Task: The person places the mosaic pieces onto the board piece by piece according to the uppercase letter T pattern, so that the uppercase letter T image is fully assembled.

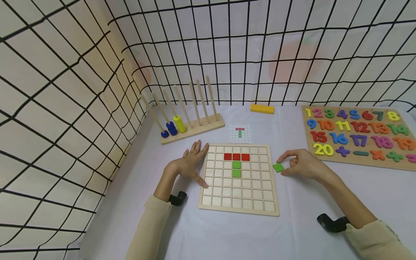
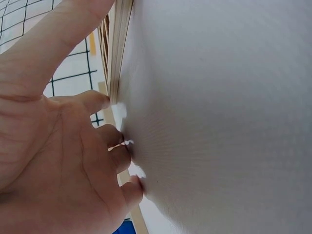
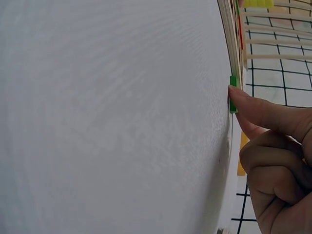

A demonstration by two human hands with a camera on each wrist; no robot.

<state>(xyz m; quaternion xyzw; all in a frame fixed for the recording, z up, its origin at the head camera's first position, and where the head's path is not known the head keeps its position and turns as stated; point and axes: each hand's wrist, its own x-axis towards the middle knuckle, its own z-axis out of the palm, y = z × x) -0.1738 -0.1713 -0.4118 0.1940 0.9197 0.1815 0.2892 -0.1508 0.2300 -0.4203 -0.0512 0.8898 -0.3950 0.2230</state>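
A wooden grid board (image 1: 221, 202) lies flat on the white cloth. Three red tiles (image 1: 237, 157) form a row near its top, with two green tiles (image 1: 236, 169) in a column below the middle one. My left hand (image 1: 191, 162) rests at the board's left edge, fingers spread, thumb on the rim. In the left wrist view the fingertips (image 2: 134, 187) touch the cloth. To the right of the board, my right hand (image 1: 302, 165) pinches a green square tile (image 1: 278, 167) between thumb and index finger; the right wrist view shows this tile (image 3: 233, 95) edge-on.
Above the board lies a small pattern card (image 1: 231, 137) with a red and green T. A peg stand (image 1: 208, 122) with blue and yellow beads stands behind left. A yellow block (image 1: 262, 108) lies at the back. A number board (image 1: 312, 130) sits right. Black netting surrounds the table.
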